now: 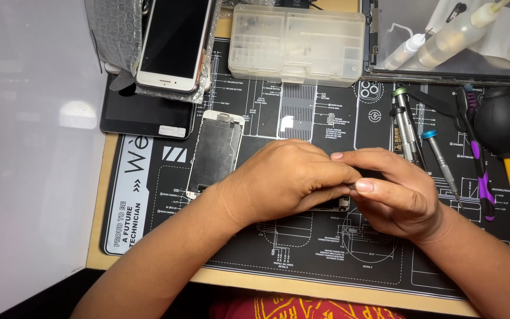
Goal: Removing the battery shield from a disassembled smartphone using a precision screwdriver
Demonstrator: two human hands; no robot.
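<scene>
Black repair mat (326, 248) at the tabletop's centre carries a phone body (333, 205), mostly hidden under the left hand (287, 177) curled over it, while at three o'clock the right hand (394, 192) pinches its edge with fingertips pressed together.

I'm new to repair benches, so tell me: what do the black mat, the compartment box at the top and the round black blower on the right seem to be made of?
The mat looks like soft rubber or silicone: matte black, lying flat, with white printing. The compartment box seems to be frosted translucent plastic, since its dividers show faintly through the lid. The blower appears to be dull black rubber, a smooth bulb with little shine. Both hands, left and right, meet over the mat.
</scene>
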